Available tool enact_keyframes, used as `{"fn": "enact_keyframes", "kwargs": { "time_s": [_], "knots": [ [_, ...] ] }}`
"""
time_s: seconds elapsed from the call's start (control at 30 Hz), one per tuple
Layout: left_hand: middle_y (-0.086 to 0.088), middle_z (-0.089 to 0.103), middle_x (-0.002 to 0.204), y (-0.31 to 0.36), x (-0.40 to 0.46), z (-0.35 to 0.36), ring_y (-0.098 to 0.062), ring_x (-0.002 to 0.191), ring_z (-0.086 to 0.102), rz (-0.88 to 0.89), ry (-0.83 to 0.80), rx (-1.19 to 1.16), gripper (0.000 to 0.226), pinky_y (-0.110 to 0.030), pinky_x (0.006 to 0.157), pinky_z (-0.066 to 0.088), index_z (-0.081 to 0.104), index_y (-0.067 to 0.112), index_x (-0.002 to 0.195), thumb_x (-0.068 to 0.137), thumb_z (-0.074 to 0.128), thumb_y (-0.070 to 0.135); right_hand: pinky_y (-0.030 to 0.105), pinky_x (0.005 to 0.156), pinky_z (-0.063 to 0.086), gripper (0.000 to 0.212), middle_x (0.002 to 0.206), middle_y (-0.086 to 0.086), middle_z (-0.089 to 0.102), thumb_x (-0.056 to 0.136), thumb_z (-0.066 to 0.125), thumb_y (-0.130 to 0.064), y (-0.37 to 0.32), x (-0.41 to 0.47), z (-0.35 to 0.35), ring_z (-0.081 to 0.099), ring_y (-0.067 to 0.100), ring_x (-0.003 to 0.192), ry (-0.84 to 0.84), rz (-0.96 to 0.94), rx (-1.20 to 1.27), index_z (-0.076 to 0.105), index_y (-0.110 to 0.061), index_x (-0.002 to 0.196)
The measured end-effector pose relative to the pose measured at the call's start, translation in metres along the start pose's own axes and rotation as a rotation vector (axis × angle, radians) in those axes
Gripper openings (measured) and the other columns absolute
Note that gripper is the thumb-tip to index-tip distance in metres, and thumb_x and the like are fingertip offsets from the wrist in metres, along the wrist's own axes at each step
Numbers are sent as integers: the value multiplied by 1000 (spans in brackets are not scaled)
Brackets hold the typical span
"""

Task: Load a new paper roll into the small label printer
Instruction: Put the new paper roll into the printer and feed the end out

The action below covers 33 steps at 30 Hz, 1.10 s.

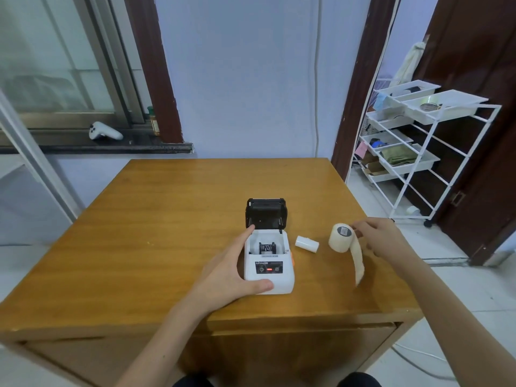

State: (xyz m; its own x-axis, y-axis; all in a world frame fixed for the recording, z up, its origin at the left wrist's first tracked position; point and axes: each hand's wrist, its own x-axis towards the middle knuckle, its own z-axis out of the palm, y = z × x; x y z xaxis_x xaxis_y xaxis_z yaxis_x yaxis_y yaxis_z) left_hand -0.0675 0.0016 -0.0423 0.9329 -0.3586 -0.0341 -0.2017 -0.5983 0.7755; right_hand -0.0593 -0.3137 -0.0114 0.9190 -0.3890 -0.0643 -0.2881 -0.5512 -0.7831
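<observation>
A small white label printer [275,275] sits on the wooden table [167,213] with its black lid [265,213] swung up at the back. Inside its bay lies a dark core. My left hand [231,270] wraps the printer's left side, thumb along the front edge, forefinger near the lid hinge. To the right stands a cream paper roll [339,238] with a loose tail curling toward me. My right hand [379,237] touches this roll at its right side, pinching near the tail. A small white roll [307,243] lies between printer and cream roll.
A white wire rack [418,152] with trays stands right of the table by a dark door. A white game controller [104,131] and a jar rest on the window sill at the back left. A cable lies on the floor at the right.
</observation>
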Motion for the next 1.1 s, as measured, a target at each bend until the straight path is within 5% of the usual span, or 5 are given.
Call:
{"fn": "enact_keyframes", "kwargs": {
  "time_s": [0.23, 0.33, 0.7, 0.93, 1.1],
  "knots": [
    [30, 44, 142, 1, 1, 0, -3, 127, 46, 2, -2, -21, 110, -39, 106, 40, 12, 63, 142, 57, 80, 62, 20, 52, 43, 24, 87, 9, 72, 96, 48, -11, 9, -4, -4, 55, 11, 60, -54, -48, 39, 70, -15, 106],
    [29, 42, 144, 1, 0, 0, -3, 130, 44, 4, -4, -25, 110, -40, 108, 39, 12, 62, 143, 56, 80, 62, 33, 75, 54, 26, 87, 6, 72, 91, 56, -8, 18, -7, -3, 66, 18, 76, -88, -97, 11, 69, -17, 112],
    [31, 43, 142, 0, 0, -1, -2, 128, 45, 3, 0, -15, 110, -40, 107, 40, 12, 61, 143, 57, 80, 62, 25, 84, 44, 60, 122, -12, 62, 82, 75, -23, 21, -16, 4, 60, 12, 103, -153, -253, 5, 51, -30, 136],
    [29, 45, 141, -1, 0, 0, -2, 126, 47, 6, -9, -14, 110, -36, 105, 41, 11, 60, 144, 58, 80, 61, 38, 91, 51, 44, 112, -16, 67, 82, 75, -24, 23, -18, 16, 64, 13, 105, -159, -260, 33, 51, -44, 114],
    [30, 44, 141, -2, 1, 1, -1, 126, 46, 20, -6, -11, 110, -31, 103, 39, 12, 57, 146, 58, 80, 60, 27, 76, 50, 36, 109, -9, 69, 85, 71, -25, 19, -19, 17, 66, 11, 96, -106, -236, 117, 50, -38, 112]
  ]
}}
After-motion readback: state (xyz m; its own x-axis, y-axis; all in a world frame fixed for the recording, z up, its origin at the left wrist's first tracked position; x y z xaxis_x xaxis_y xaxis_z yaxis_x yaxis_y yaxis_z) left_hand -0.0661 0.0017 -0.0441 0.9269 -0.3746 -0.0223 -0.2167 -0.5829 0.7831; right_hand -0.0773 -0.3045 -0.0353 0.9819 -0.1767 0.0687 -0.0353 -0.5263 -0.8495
